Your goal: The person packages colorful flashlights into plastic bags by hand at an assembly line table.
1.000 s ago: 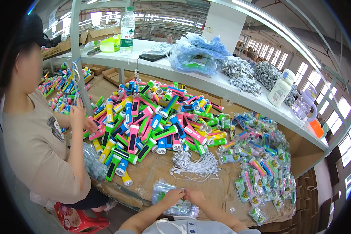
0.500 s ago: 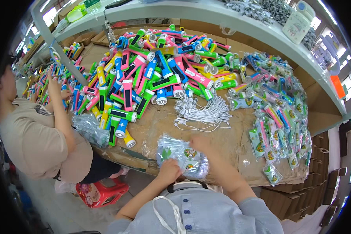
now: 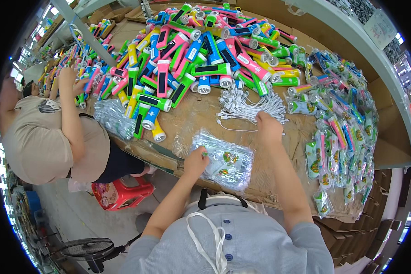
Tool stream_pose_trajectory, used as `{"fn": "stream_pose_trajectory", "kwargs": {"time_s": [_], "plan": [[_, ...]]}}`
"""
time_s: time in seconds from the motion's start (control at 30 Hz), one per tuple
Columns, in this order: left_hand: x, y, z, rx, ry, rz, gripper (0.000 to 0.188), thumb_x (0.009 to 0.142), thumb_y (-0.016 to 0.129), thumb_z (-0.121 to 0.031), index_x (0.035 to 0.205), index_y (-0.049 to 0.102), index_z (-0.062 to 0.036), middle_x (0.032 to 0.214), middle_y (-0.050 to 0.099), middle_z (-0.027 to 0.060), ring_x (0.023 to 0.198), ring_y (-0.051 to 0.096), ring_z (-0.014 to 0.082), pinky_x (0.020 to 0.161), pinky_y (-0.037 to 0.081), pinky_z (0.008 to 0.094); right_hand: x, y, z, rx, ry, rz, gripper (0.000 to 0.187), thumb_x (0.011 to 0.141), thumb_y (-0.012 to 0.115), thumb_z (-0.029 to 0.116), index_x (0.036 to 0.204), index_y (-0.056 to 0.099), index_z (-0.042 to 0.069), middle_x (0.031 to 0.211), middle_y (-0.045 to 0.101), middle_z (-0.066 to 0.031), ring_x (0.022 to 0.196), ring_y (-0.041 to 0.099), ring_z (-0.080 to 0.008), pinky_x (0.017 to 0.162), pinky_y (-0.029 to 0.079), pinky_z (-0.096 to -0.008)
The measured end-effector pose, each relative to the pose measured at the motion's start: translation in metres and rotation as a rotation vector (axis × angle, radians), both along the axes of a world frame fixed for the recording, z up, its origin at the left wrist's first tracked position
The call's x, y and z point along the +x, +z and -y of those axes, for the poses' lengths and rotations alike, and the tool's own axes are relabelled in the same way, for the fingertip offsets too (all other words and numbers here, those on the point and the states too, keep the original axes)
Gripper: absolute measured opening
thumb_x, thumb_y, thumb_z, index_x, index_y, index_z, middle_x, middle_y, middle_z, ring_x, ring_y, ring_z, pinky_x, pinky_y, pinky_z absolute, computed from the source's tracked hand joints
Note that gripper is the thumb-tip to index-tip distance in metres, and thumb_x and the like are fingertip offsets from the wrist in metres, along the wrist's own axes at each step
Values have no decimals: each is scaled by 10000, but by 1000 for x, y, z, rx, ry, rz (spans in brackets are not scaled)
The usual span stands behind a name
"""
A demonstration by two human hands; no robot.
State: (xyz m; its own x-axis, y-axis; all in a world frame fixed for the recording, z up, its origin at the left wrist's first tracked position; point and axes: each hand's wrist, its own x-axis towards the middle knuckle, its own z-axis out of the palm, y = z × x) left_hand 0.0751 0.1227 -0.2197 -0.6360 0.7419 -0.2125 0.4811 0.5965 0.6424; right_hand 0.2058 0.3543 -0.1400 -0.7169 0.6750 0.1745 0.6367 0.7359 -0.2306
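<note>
A flat stack of clear plastic bags [image 3: 230,160] with green and orange print lies in front of me at the table edge. My left hand [image 3: 196,163] is closed at the stack's left side, pinching a bag. My right hand [image 3: 269,129] reaches to the near edge of a pile of white cables [image 3: 249,104], its fingers curled together against them. Whether a cable is between those fingertips is hidden. Beyond the cables a big heap of pink, green, blue and yellow flashlights [image 3: 210,71] covers the table.
Bagged flashlights [image 3: 338,132] lie heaped on the right. Another bundle of clear bags [image 3: 115,118] sits at the left table edge, beside a co-worker [image 3: 45,141] handling flashlights. A red stool [image 3: 123,194] and a black fan [image 3: 89,251] stand on the floor; a white shelf rail [image 3: 365,41] spans the far right.
My right hand has moved from the bag stack up and right to the cables. My left hand stays at the bags. The view has shifted, and the co-worker's hand has moved toward the flashlights.
</note>
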Motion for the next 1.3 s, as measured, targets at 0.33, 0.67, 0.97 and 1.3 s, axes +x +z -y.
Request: {"fn": "stream_pose_trajectory", "kwargs": {"time_s": [0.33, 0.67, 0.97, 1.3], "plan": [[-3, 13, -18, 260, 128, 204, 127, 784, 607, -149, 871, 575, -63, 571, 580, 100, 498, 558, 246, 487, 419, 356, 3, -67, 117, -881, 219, -370, 171, 869, 491, 209, 851, 569, 58, 731, 607, -72, 694, 600, -199, 631, 450, -330], [16, 58, 1, 442, 31, -8, 108, 797, 583, -159, 833, 526, -74, 584, 552, 126, 517, 549, 323, 465, 399, 416, -40, -51, 107, -332, 544, 1133, 252, 744, 570, 224, 939, 683, 110, 994, 648, -107, 913, 630, -235, 727, 498, -355], [7, 28, 32, 282, 12, 311, 139, 807, 573, -186, 876, 543, -69, 589, 548, 111, 507, 538, 241, 469, 396, 353, -241, -85, 1, -1388, 0, -285, 323, 800, 603, 280, 1013, 559, 42, 962, 586, -68, 762, 567, -165, 616, 467, -322], [-7, 9, 40, 202, 5, 361, 170, 796, 559, -246, 867, 566, -91, 663, 592, 150, 609, 586, 330, 526, 442, 422, -258, -117, 52, -1449, -147, -1057, 474, 722, 635, 53, 1146, 423, 36, 976, 574, -94, 801, 583, -196, 694, 494, -317]]}}
